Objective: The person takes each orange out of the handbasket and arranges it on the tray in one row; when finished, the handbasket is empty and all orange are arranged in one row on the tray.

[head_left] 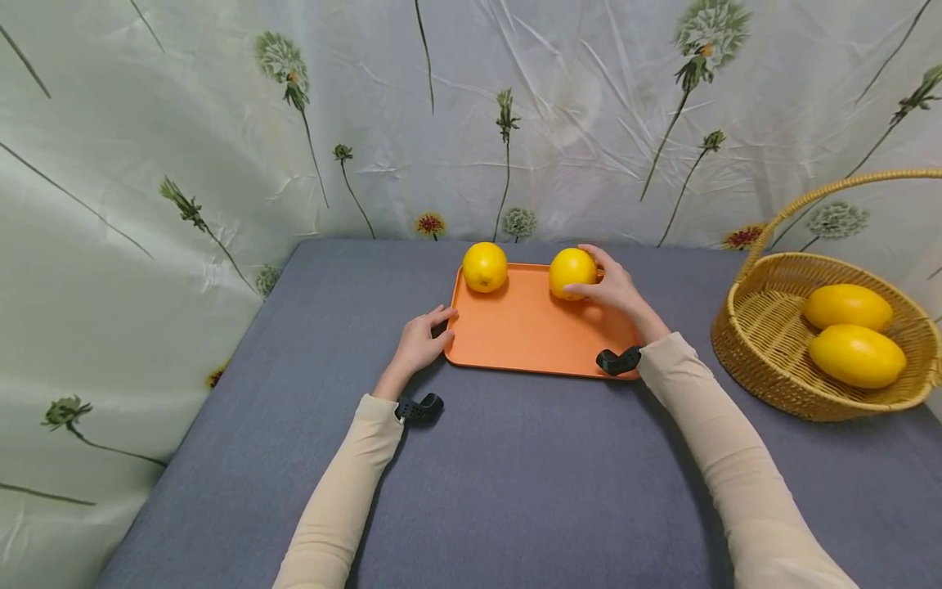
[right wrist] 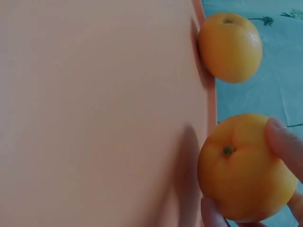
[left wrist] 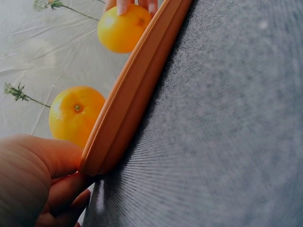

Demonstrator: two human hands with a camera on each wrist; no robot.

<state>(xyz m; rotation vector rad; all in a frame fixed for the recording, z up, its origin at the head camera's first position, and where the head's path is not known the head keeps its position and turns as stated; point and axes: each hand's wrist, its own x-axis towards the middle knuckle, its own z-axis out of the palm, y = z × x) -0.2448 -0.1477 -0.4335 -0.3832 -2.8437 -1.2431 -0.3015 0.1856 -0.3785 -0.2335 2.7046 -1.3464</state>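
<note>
An orange tray (head_left: 515,327) lies on the table, with one orange (head_left: 485,267) at its back left corner. My left hand (head_left: 419,342) pinches the tray's left edge; in the left wrist view the thumb (left wrist: 59,156) is on the rim and the other fingers are curled below it. A second orange (right wrist: 246,170) is in the grasp of my right hand (head_left: 614,286), near the tray's back edge. Thumb and fingers reach round its right side, and its stem end faces the right wrist camera.
To the right stands a wicker basket (head_left: 765,388) with a tall arched handle (head_left: 832,186). Two yellow, elongated fruits (head_left: 857,357) lie inside it. Behind the grey-blue tabletop (head_left: 530,483) hangs a flower-patterned curtain (head_left: 441,139), which also runs along the left side.
</note>
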